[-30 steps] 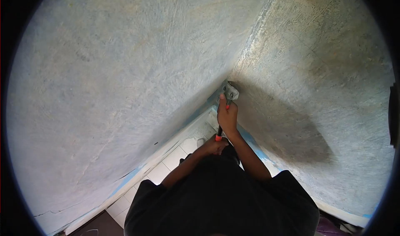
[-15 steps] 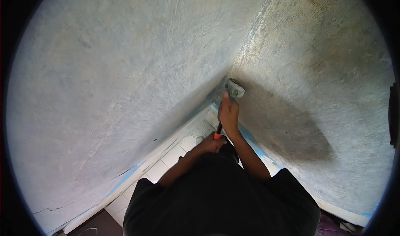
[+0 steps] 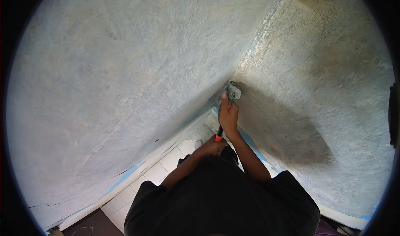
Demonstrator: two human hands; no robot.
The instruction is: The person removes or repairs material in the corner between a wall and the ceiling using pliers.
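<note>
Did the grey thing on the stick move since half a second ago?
Yes, the grey thing moved slightly left, closer to the wall corner.

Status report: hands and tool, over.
Right hand high, left hand low, both gripping handle. Tool head near wall corner. No obstruction visible.

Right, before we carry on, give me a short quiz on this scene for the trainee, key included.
1. True or false: the left hand and the right hand are both on the same tool.
2. Which is nearer the tool's head?
A) the left hand
B) the right hand
C) neither, they are level
3. Fill in the blank: the floor at the lower left is covered with pale ____.

Key: 1 true; 2 B; 3 tiles.
</note>
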